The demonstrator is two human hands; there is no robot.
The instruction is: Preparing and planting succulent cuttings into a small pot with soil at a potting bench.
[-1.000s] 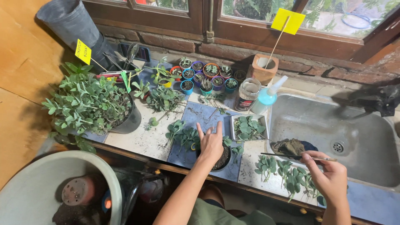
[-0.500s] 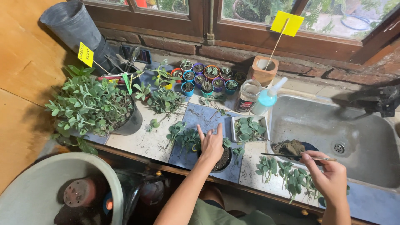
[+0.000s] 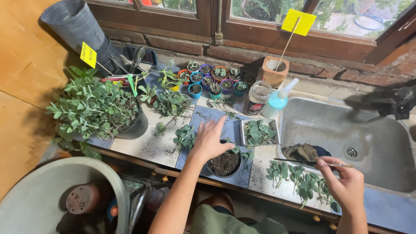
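A tiled surface [image 3: 151, 145] runs under a wooden-framed window [image 3: 208, 17] set above a course of brick. Its right part is taken up by a metal sink [image 3: 372, 143], and a wooden wall panel closes the left side.

The left hand [image 3: 209, 141] hovers open, fingers spread and together with nothing clamped, over loose green cuttings [image 3: 185, 136] near the front edge. Just beside it, at the front edge, stands a small black pot [image 3: 224, 164] filled with soil. The right hand [image 3: 344, 182] is closed on a thin stick [image 3: 303, 161], held level above the sink's front left corner. A dark clump of soil [image 3: 303, 151] lies in the sink just behind the stick. More leafy cuttings [image 3: 299, 182] lie along the front edge between the pot and the right hand.

A white square tray [image 3: 258, 132] of leaves sits just left of the sink. Behind it stand a glass jar [image 3: 257, 99] and a blue squeeze bottle [image 3: 277, 100]. A cluster of tiny coloured pots [image 3: 214, 80] lines the back edge, with a terracotta pot [image 3: 273, 71] holding a yellow tag [image 3: 299, 21]. At the left edge a big leafy plant [image 3: 93, 108] fills a dark pot. Below the front left corner sits a large pale tub [image 3: 47, 190].
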